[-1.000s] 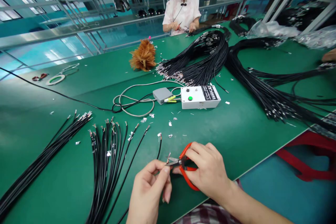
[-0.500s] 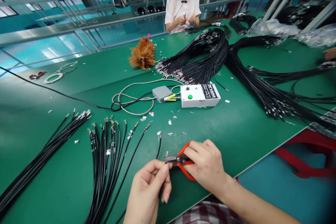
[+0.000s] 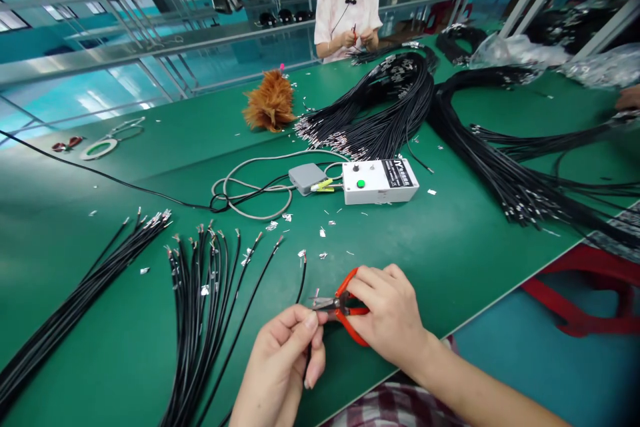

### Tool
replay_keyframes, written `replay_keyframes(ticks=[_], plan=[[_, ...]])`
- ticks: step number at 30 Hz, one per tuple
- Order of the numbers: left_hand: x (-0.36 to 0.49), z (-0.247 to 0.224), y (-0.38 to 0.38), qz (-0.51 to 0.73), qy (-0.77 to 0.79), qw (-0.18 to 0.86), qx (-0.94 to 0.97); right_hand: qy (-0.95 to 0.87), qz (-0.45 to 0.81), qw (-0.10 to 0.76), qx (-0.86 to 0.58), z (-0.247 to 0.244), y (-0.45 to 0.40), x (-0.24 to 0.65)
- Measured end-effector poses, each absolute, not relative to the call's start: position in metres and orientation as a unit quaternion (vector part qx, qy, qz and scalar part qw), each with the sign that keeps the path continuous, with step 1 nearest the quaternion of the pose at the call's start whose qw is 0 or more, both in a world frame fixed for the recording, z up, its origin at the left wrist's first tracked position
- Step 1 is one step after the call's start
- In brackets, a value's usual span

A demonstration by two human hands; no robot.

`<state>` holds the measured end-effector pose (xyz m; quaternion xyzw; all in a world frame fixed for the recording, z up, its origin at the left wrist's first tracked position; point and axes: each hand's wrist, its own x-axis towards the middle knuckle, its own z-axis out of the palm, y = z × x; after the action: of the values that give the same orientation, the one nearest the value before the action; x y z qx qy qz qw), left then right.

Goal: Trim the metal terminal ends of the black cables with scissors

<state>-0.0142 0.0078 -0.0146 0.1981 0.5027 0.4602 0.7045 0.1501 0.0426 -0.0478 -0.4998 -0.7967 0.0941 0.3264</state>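
Note:
My left hand (image 3: 280, 357) is closed in a pinch around a black cable (image 3: 307, 365), a short length of which shows below the fingers. The cable's tip is mostly hidden by thumb and forefinger. My right hand (image 3: 387, 303) grips red-handled scissors (image 3: 356, 328), whose pointed metal blades reach to the left fingertips. Whether the blades touch the cable, I cannot tell. Just behind the left hand, a single cable end (image 3: 302, 279) with bared tip points up. Left of that hand lies a loose row of black cables (image 3: 193, 327) with stripped ends.
A white control box (image 3: 370, 190) with a green button and a grey block (image 3: 306, 178) sit mid-table among looped cords. Large black cable bundles (image 3: 370, 107) lie behind, another bundle (image 3: 85, 300) at left. Foil scraps are scattered about. A person (image 3: 347, 17) works across the table.
Both hands keep almost the same place and grip. The scissor blades look slightly more spread at the left fingertips, and the whole view has shifted a little.

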Motion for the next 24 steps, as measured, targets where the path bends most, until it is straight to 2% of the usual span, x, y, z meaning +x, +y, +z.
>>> replay_keyframes(ticks=[6, 12, 17, 24], plan=[[-0.016, -0.014, 0.007, 0.454, 0.480, 0.731, 0.168, -0.814, 0.059, 0.313, -0.486, -0.053, 0.045, 0.149], [-0.011, -0.009, 0.008, 0.471, 0.507, 0.698, 0.187, -0.789, 0.084, 0.341, -0.504, -0.043, 0.046, 0.158], [-0.005, -0.012, 0.010, 0.464, 0.527, 0.680, 0.210, -0.806, 0.070, 0.313, -0.497, -0.031, 0.045, 0.163], [-0.003, -0.027, 0.003, 0.436, 0.542, 0.663, 0.277, -0.834, 0.028, 0.291, -0.467, -0.043, 0.043, 0.159]])
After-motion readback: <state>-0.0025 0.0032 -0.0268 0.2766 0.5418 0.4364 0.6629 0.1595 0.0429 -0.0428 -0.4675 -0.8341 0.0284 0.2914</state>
